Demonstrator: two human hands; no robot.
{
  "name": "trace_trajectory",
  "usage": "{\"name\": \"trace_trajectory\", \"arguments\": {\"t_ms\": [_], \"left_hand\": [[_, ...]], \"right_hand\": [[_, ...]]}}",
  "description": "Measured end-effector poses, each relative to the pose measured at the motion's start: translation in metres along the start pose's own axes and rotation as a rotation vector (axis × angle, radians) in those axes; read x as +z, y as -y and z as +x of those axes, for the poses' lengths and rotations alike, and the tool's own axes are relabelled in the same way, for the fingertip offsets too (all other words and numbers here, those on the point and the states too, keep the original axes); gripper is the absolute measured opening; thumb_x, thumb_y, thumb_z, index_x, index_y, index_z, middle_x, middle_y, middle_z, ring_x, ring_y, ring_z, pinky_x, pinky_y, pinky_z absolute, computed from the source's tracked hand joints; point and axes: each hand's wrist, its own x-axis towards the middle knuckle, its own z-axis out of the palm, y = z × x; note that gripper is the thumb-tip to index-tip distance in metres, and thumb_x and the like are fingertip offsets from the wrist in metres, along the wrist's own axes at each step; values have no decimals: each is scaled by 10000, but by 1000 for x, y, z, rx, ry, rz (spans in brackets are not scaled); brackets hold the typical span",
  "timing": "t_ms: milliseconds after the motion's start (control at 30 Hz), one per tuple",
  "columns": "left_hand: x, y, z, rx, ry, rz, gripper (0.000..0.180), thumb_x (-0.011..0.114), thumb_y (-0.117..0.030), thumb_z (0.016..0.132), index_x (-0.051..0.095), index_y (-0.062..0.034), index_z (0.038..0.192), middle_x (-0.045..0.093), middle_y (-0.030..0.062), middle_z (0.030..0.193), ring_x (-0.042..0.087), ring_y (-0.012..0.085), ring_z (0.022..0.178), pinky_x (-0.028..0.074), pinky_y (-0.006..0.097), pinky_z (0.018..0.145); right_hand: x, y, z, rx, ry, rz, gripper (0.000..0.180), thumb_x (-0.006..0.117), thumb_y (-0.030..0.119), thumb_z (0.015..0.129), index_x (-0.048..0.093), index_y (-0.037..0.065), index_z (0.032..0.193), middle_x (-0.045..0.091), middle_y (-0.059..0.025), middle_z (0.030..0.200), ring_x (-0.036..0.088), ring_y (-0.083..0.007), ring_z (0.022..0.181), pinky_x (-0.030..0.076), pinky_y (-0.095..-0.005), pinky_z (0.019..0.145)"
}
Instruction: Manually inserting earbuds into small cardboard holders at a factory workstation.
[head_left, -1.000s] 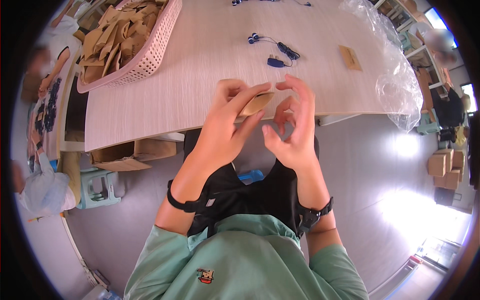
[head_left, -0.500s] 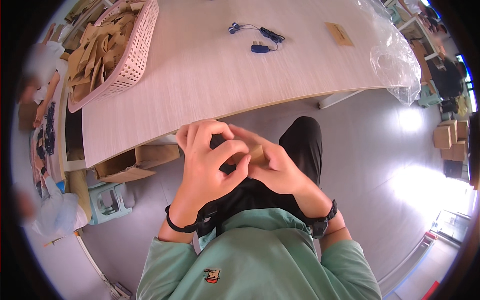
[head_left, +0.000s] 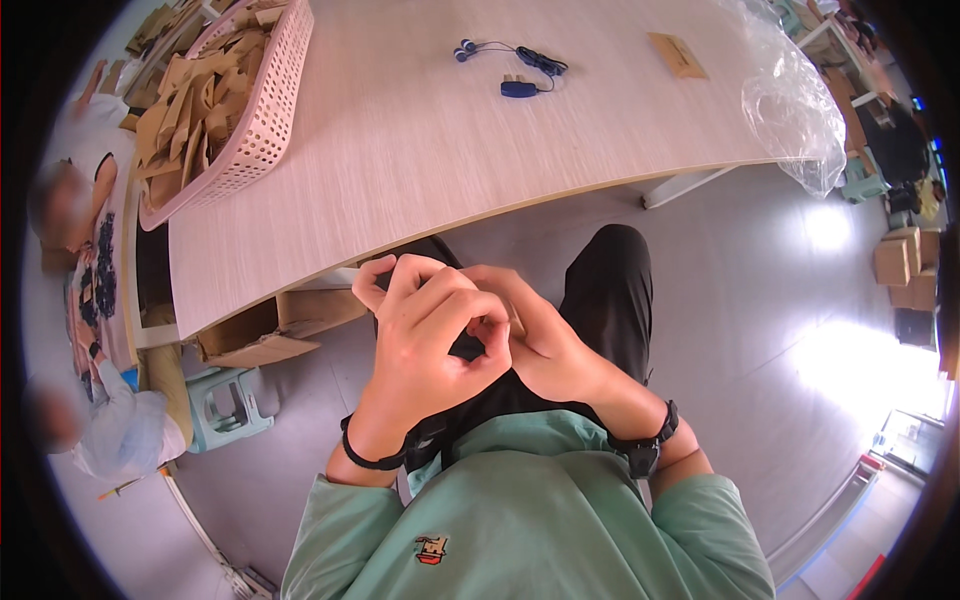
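Left hand [head_left: 425,325]: fingers curled toward thumb, hold unclear
Right hand [head_left: 552,358]: half-closed around brown card [head_left: 517,325]
Card's place: mostly hidden, off the worktop's [head_left: 400,150] near edge
Pinch: pressing hard could crease it

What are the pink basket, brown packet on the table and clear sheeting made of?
Pink basket: probably moulded plastic, smooth, with regular holes. Brown packet: likely matte card, from its dull tan surface. Clear sheeting: seemingly glossy plastic film, crinkled and see-through.
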Motion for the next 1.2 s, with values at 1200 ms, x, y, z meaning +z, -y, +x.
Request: {"name": "trace_trajectory", "arguments": {"t_ms": [1200], "left_hand": [[3, -16, -14, -84, 38, -61, 218, 780, -122, 614, 656, -216, 767, 639, -118, 775, 547, 129, 761, 266, 436, 865]], "right_hand": [[-22, 18, -21, 231, 239, -47, 539, 534, -105, 849, 436, -21, 1372, 596, -125, 1114, 584, -202, 1028, 474, -322, 886]]}}
